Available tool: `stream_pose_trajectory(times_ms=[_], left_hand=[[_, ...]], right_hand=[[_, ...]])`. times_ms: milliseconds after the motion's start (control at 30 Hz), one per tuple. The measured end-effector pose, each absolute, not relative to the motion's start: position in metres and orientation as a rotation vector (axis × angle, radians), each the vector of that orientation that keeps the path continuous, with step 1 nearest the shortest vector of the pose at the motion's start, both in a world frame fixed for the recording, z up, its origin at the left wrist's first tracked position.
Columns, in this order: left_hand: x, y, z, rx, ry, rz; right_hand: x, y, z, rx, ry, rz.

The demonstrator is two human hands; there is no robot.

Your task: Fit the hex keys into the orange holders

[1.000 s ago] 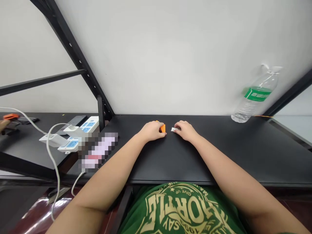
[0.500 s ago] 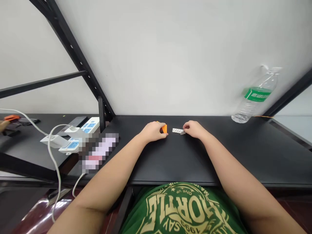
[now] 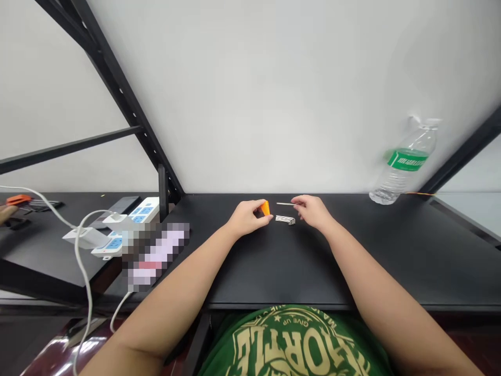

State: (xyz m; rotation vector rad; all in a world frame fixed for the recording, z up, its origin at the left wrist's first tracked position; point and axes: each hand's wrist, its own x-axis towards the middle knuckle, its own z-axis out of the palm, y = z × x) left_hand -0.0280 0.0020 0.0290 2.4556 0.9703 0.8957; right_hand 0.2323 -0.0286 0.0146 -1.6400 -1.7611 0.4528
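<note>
My left hand (image 3: 250, 215) is closed around an orange plastic holder (image 3: 266, 208), gripping it between thumb and fingers above the black table. In my right hand (image 3: 311, 210) a thin metal hex key (image 3: 285, 203) is pinched, its long arm pointing left towards the holder with a gap between them. Just below, several L-shaped hex keys (image 3: 284, 219) lie side by side on the table, their bent ends to the right. My fingers hide the short end of the held key and much of the holder.
A clear water bottle (image 3: 405, 162) with a green label stands at the back right by the wall. On the left are a white power strip (image 3: 143, 211) with plugs and cables, a blurred-out device (image 3: 156, 258), and another person's hand (image 3: 6, 213) near an orange tool (image 3: 19, 199).
My right hand has lifted one hex key off the group and raised it to the holder's height. The orange holder has turned slightly in my left hand. The whole view has shifted a little.
</note>
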Motion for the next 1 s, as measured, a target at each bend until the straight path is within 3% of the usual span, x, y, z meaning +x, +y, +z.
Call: stream_pose_trajectory(times_ms=[267, 1000], left_hand=[[-0.029, -0.002, 0.033, 2.377, 0.928, 0.934], [-0.031, -0.002, 0.033, 2.418, 0.882, 0.701]], right_hand=[[0.22, -0.045, 0.03, -1.158, -1.866, 0.168], [0.219, -0.051, 0.032, -1.174, -2.105, 0.068]])
